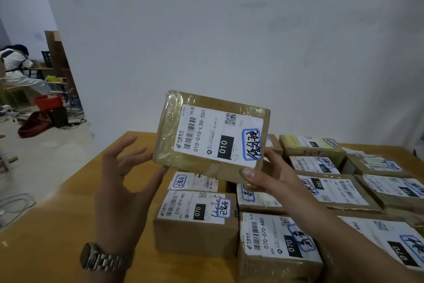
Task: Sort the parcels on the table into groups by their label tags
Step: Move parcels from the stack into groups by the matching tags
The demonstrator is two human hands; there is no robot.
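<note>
While pinched in the right hand [274,178], a flat, tape-wrapped brown parcel [212,135] labelled 010; left hand [125,179] open alongside.

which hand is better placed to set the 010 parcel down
Right, probably: the right hand pinches the lower edge of the 010 parcel; the left hand is open beside it, holding nothing.

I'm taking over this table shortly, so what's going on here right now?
A person is sorting parcels. Their right hand holds a flat parcel marked 010 up above the table, pinching its lower edge, while the left hand is open beside it. The other boxes lie on the table below, several marked 070 and one 150.
</note>
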